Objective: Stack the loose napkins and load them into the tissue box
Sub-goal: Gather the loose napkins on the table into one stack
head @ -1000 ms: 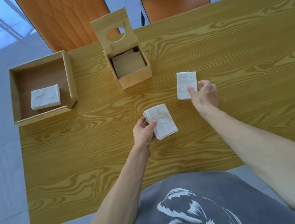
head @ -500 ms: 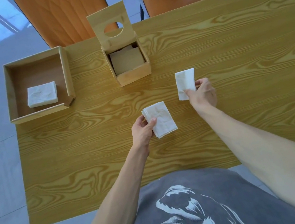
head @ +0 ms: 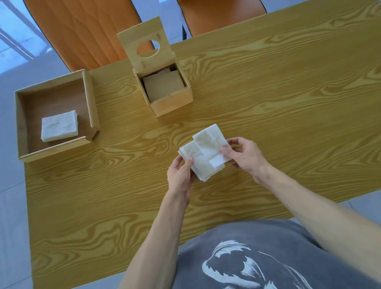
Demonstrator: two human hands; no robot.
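Since the earlier frames the right hand (head: pixel 247 156) has lifted its napkin off the table (head: pixel 304 105) and carried it leftward, so that it now lies over the pile the left hand (head: pixel 179 176) holds. The two hands meet just above the table, in front of the person's body.

The added napkin (head: pixel 211 146) sits skewed: it overhangs the far right corner of the held pile (head: pixel 197 166) instead of matching its edges. The right grip is pinched on that napkin's near right edge, thumb on top; the left grip is clasped on the pile's left edge, thumb over, fingers beneath.

The tissue box (head: pixel 168 92) stands beyond the hands and slightly to their left, its lid (head: pixel 143 41) raised and its mouth open toward the person. The pile's long axis runs diagonally, from near left to far right, so it would probably need squaring and a small turn before going in. The left hand looks marginally nearer the box.

One more napkin stack (head: pixel 59 126) waits in the open tray (head: pixel 20 127), well apart on the left.
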